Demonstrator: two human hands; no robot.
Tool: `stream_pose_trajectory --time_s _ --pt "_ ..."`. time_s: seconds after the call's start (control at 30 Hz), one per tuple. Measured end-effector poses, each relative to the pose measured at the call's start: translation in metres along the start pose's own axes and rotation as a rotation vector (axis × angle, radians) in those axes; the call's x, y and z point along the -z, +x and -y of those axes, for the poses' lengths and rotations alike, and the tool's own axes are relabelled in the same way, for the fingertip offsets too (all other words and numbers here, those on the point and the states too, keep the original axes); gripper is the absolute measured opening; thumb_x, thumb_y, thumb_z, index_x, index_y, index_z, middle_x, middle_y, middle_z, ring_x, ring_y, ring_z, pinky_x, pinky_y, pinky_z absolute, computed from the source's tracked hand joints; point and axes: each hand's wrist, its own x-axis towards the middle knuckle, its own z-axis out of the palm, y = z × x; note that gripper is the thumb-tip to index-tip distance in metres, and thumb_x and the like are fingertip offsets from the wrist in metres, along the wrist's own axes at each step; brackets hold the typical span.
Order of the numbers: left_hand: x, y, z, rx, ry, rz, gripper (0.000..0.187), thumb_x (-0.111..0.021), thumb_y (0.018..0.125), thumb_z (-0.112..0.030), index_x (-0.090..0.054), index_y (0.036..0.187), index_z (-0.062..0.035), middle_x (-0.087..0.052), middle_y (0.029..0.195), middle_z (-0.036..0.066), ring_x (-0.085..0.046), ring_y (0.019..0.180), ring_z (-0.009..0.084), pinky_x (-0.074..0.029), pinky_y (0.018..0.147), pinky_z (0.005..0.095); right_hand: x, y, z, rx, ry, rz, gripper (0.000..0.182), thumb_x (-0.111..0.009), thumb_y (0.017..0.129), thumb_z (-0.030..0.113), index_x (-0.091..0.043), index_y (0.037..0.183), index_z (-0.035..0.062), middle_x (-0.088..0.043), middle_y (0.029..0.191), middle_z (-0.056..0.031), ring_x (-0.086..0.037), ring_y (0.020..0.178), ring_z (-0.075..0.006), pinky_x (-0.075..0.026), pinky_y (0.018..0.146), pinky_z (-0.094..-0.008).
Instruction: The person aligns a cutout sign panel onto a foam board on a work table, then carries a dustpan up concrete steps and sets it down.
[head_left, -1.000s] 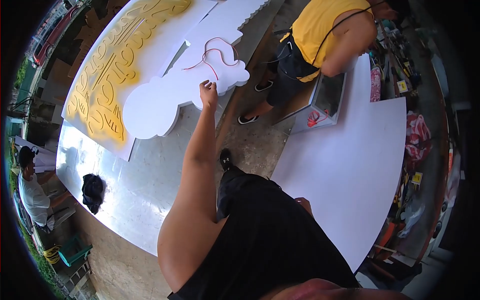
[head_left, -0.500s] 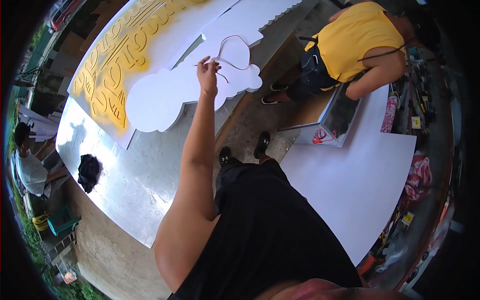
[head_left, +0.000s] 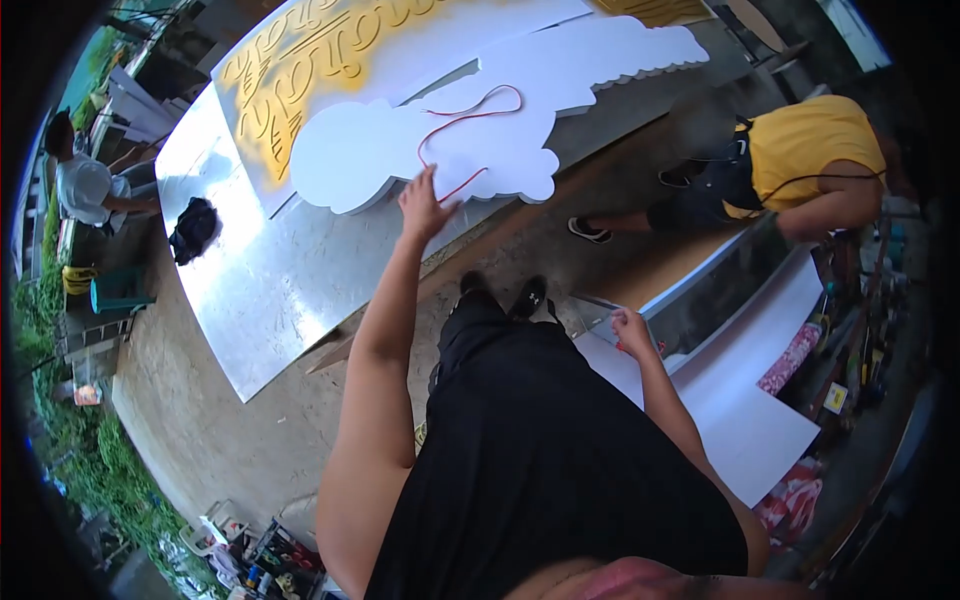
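My left hand is at the lower edge of a white cloud-shaped board, its fingers apart. A thin red wire lies in loose curves on that board and passes behind my fingertips; I see no grip on it. On the right, my right hand is at the near corner of a long box with a grey side, its fingers curled. Bits of red wire show beside those fingers, which appear closed on it, though the hand partly hides the bundle.
A metal-topped table carries a white panel with yellow-sprayed lettering and a dark cloth. A co-worker in a yellow top bends over the box. A white sheet lies under it. Another person sits far left.
My left hand has moved down from the middle of the board, and the wire is now laid out there. My right hand has come into view at the box corner. The view has turned.
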Motion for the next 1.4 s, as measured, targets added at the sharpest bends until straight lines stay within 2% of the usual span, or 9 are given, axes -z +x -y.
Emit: stream_pose_trajectory --time_s 0.13,0.33,0.53,0.7,0.8,0.87,1.07,1.27,1.4 --pt "-0.013 -0.023 -0.01 -0.081 0.085 0.122 0.096 -0.076 0.058 -0.035 -0.022 0.135 -0.0131 -0.029 0.137 0.008 -0.026 0.127 0.0273 -0.019 0.102 0.0512 -0.006 0.042 0.04 0.14 0.07 0.071 0.018 -0.051 0.086 0.014 -0.056 0.096 0.0009 -0.058 0.074 -0.0052 -0.054 0.061 -0.0096 -0.044 0.054 -0.0224" --pt "-0.021 -0.019 -0.012 -0.179 0.184 0.147 0.1 -0.077 0.057 -0.029 -0.019 0.137 -0.0145 -0.024 0.14 0.003 -0.02 0.13 0.0265 -0.014 0.104 0.0525 -0.051 0.104 0.113 0.059 0.36 0.138 0.015 -0.055 0.084 0.017 -0.056 0.091 0.0033 -0.057 0.071 -0.0029 -0.052 0.058 -0.0077 -0.042 0.05 -0.0213" --pt "-0.025 -0.017 -0.014 -0.142 0.236 0.182 0.094 -0.075 0.062 -0.023 -0.02 0.137 -0.0153 -0.021 0.142 0.0 -0.016 0.132 0.0253 -0.016 0.103 0.0541 -0.064 0.12 0.174 0.13 0.239 0.14 0.018 -0.056 0.084 0.019 -0.056 0.091 0.0025 -0.056 0.073 -0.0028 -0.052 0.059 -0.0095 -0.045 0.055 -0.0237" --pt "-0.023 -0.017 -0.016 -0.122 0.164 0.187 0.086 -0.071 0.064 -0.014 -0.022 0.135 -0.0146 -0.022 0.142 0.001 -0.017 0.132 0.0268 -0.026 0.1 0.0528 -0.058 0.135 0.176 0.022 0.198 0.213 0.02 -0.054 0.086 0.022 -0.054 0.094 0.0039 -0.055 0.075 -0.0022 -0.051 0.062 -0.0083 -0.044 0.054 -0.0218" --pt "-0.024 -0.017 -0.016 -0.124 0.185 0.167 0.086 -0.07 0.064 -0.013 -0.023 0.135 -0.0143 -0.022 0.141 0.001 -0.017 0.132 0.0269 -0.026 0.1 0.0525 -0.049 0.152 0.18 -0.063 0.224 0.242 0.028 -0.055 0.086 0.029 -0.054 0.096 0.003 -0.055 0.078 -0.0026 -0.051 0.063 -0.0084 -0.044 0.055 -0.0218" --pt "-0.032 -0.016 -0.016 -0.109 0.194 0.151 0.086 -0.07 0.064 -0.012 -0.023 0.135 -0.014 -0.022 0.141 0.002 -0.017 0.132 0.027 -0.026 0.1 0.0527 -0.041 0.163 0.188 -0.141 0.341 0.284 0.042 -0.058 0.082 0.04 -0.052 0.101 0.002 -0.054 0.086 -0.0051 -0.052 0.073 -0.0123 -0.046 0.063 -0.0264" --pt "-0.033 -0.013 -0.024 -0.052 0.207 0.175 0.088 -0.07 0.062 -0.012 -0.022 0.135 -0.0128 -0.02 0.142 0.003 -0.015 0.132 0.0275 -0.024 0.101 0.0533 -0.042 0.202 0.199 -0.256 0.524 0.392 0.068 -0.064 0.075 0.048 -0.042 0.118 -0.0007 -0.05 0.107 -0.0122 -0.05 0.094 -0.0241 -0.044 0.082 -0.0394" --pt "-0.032 -0.012 -0.031 -0.013 0.181 0.186 0.088 -0.07 0.062 -0.011 -0.022 0.135 -0.0125 -0.02 0.141 0.003 -0.014 0.132 0.0286 -0.023 0.101 0.0544 -0.065 0.224 0.193 -0.314 0.781 0.516 0.067 -0.07 0.071 0.042 -0.042 0.115 -0.0005 -0.049 0.108 -0.0133 -0.05 0.097 -0.0257 -0.043 0.082 -0.0415" --pt "-0.031 -0.012 -0.034 -0.008 0.188 0.178 0.089 -0.071 0.061 -0.011 -0.022 0.135 -0.0121 -0.02 0.141 0.003 -0.015 0.132 0.0287 -0.022 0.101 0.0561 -0.06 0.219 0.202 -0.269 0.818 0.498 0.061 -0.071 0.071 0.039 -0.046 0.111 0.0003 -0.055 0.101 -0.0108 -0.053 0.09 -0.0228 -0.044 0.078 -0.0375"
